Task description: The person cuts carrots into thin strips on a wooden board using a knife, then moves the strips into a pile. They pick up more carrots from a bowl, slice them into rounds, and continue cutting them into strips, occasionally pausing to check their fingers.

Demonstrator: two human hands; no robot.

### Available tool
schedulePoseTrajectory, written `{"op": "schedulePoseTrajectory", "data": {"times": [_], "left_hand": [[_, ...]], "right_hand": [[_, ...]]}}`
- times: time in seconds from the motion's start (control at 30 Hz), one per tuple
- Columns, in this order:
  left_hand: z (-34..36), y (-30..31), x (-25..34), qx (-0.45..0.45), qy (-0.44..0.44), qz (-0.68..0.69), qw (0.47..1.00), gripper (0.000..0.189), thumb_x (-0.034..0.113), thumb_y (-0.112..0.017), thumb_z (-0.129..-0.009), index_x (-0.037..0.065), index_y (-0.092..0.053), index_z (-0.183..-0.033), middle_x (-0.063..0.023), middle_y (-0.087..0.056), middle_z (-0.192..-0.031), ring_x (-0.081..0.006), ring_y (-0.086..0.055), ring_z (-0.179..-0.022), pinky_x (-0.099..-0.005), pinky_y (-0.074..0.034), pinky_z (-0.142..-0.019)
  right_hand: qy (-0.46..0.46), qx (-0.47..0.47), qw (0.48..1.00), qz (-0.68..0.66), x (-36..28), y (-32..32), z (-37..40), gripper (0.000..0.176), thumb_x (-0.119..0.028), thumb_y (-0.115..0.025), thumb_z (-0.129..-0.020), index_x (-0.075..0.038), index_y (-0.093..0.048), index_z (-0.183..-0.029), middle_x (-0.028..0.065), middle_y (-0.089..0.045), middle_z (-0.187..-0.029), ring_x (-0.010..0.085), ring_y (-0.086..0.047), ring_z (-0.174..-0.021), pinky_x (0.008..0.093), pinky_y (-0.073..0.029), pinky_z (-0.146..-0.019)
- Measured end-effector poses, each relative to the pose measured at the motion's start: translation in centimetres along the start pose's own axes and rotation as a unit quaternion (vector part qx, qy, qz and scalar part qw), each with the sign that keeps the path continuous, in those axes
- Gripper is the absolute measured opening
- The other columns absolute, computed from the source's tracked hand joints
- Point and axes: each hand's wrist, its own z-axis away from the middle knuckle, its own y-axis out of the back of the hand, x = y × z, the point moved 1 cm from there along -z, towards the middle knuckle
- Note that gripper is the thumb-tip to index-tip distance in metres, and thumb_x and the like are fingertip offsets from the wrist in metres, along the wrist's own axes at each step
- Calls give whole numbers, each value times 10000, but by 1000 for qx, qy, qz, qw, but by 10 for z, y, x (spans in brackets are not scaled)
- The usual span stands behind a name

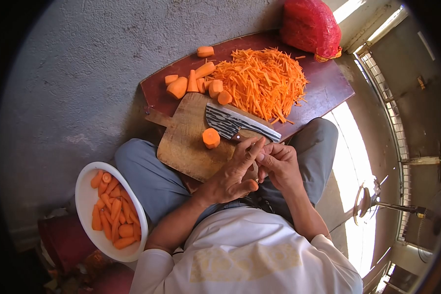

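Observation:
My two hands meet above the near right part of a wooden cutting board (pixel 181 142). My left hand (pixel 232 174) has its fingers stretched out and its thumb apart. The thumb and forefinger of my right hand (pixel 281 166) pinch together at the left fingertips; what is between them, if anything, is too small to tell. Just beyond the hands a cleaver (pixel 223 121) with a black-and-white patterned blade lies on the board, in neither hand. Left of its handle rests a cut carrot chunk (pixel 211 138).
A heap of carrot strips (pixel 267 81) covers much of the dark red table (pixel 328 90). Several carrot pieces (pixel 178 88) lie left of it. A red bag (pixel 311 27) stands at the far end. A white basin (pixel 85 215) of carrots is at lower left, a fan (pixel 372 201) at right.

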Motion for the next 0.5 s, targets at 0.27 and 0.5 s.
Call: {"op": "schedulePoseTrajectory", "data": {"times": [0.27, 0.5], "left_hand": [[-2, -5, 0, -4, -22, -7, 1000, 1146, 854, -419, -1029, 45, -141, -1791, -275, -312, -1700, -413, -422, -1529, -503, -409, -1230], [4, -6, 11, -20, 136, 347, 928, 1339, 992, -395, -926, 11, -100, -1789, -112, -375, -1641, -169, -527, -1123, -337, -460, -979]], "right_hand": [[1, 18, 999, -39, 9, 2, -3, 82, -64, -731, -1032, 9, -713, -999, 52, -729, -836, 81, -653, -613, 218, -500, -509], [74, 52, 981, 174, 11, 22, -3, 35, -27, -693, -994, -1, -705, -1015, 27, -713, -871, 111, -680, -687, 262, -522, -562]]}}
